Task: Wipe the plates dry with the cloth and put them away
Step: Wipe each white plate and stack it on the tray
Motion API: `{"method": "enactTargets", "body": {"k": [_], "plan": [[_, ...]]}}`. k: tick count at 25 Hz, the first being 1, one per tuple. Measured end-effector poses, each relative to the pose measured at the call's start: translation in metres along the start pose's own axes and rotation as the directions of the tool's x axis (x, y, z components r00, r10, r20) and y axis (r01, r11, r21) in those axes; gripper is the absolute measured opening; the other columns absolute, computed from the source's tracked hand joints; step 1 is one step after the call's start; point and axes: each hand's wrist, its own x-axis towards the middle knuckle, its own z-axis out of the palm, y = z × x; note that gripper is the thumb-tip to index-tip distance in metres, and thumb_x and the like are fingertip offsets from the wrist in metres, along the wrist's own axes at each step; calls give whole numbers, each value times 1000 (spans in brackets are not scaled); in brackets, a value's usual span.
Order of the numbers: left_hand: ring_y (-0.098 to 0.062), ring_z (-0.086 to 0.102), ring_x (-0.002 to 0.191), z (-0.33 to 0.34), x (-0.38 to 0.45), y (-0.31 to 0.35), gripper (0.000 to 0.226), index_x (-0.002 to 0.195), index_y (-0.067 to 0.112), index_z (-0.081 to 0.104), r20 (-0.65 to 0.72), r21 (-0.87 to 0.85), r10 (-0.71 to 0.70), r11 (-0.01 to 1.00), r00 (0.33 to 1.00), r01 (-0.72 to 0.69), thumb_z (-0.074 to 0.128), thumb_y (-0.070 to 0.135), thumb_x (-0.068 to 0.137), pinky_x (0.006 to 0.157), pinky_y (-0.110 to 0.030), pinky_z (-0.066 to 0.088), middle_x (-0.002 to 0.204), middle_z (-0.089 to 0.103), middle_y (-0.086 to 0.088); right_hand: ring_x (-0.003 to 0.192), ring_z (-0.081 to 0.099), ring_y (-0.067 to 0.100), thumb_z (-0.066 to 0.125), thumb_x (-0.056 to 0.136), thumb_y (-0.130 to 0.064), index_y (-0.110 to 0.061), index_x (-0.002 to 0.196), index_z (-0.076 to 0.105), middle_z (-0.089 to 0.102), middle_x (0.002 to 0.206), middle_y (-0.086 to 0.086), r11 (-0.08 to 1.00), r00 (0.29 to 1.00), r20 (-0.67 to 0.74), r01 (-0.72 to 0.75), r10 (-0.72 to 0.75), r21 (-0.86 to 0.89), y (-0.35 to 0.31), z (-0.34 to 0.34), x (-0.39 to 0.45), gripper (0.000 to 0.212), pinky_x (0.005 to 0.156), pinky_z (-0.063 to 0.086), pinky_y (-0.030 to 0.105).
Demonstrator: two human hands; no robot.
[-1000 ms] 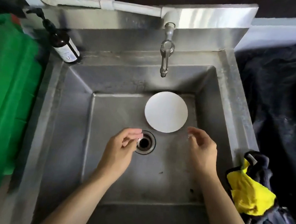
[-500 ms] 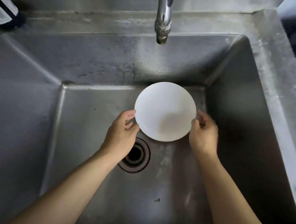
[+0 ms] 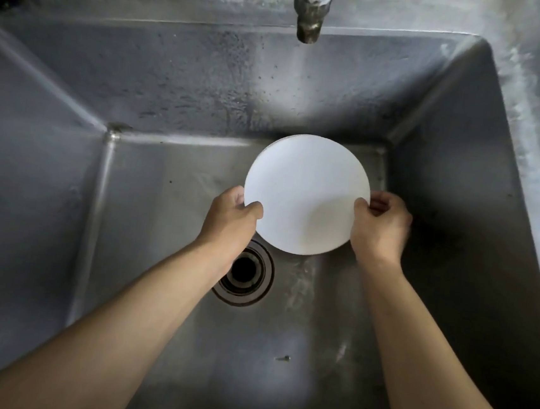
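Plainly white, round plate (image 3: 306, 191) (unmarked) gripped by both hands.

sink walls (image 3: 456, 176) close right and behind, tap (image 3: 310, 13) overhead, open basin left

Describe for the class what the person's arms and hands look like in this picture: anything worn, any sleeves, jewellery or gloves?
Both forearms are bare right up to the bottom edge of the picture, with no sleeves showing. The left hand and right hand wear no gloves, and no rings, watch or bracelets can be seen on them.
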Motion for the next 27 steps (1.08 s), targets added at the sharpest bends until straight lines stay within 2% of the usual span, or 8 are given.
{"method": "enactTargets", "body": {"k": [3,8,11,13,15,19,23,27], "plan": [[-18,65,89,-6,-10,-6,21,100,0,62,-38,-37,-2,999,999,0,53,5,82,95,-53,57,95,73,-2,78,59,-3,62,96,-16,-25,110,56,60,91,-17,999,1000,6,-11,10,40,-7,-7,-12,18,51,41,5],[-13,72,82,-34,-57,-13,25,80,11,67,-116,-171,-35,985,993,14,52,-5,91,65,-23,61,83,75,7,70,62,-13,63,93,-13,-20,108,64,67,87,-12,998,995,74,64,-64,0,-23,-21,-49,17,59,48,8],[-26,76,84,-56,-84,-28,18,86,6,71,-199,-221,-165,968,966,120,56,-2,92,61,-24,60,90,78,-10,73,66,-1,64,92,-14,-19,115,68,70,86,-10,995,988,149,62,-50,-73,-36,-26,-77,23,70,54,23],[-22,77,75,-71,-100,-39,18,85,9,72,-243,-247,-261,948,934,200,57,0,90,53,-20,57,83,78,-11,76,66,7,64,91,-15,-20,119,70,71,88,-7,983,979,203,57,-21,-174,-46,-29,-94,29,71,54,28],[-18,75,61,-83,-111,-47,13,82,6,71,-243,-257,-337,927,910,274,60,2,89,51,-23,57,75,76,-10,70,62,10,65,90,-17,-19,118,72,70,93,0,951,972,232,36,38,-306,-56,-29,-105,28,65,49,25],[-26,73,58,-94,-124,-57,16,70,1,64,-203,-300,-438,879,876,370,61,3,85,71,-40,63,78,73,-18,64,59,24,65,84,-14,-12,97,74,69,92,7,895,953,229,-82,200,-439,-72,-29,-117,16,53,41,22],[-29,74,64,-98,-130,-55,11,76,-5,64,-180,-340,-462,858,868,386,60,1,84,56,-32,60,86,74,-26,64,60,21,65,83,-10,-11,92,74,72,93,10,867,943,234,-97,237,-488,-76,-36,-122,13,54,43,23],[-30,75,78,-97,-132,-51,12,84,1,66,-190,-378,-449,854,873,357,58,5,93,55,-31,60,92,75,-21,63,61,22,65,82,-10,-14,102,78,73,88,6,894,936,246,-128,253,-430,-69,-41,-127,24,53,48,23]]}}
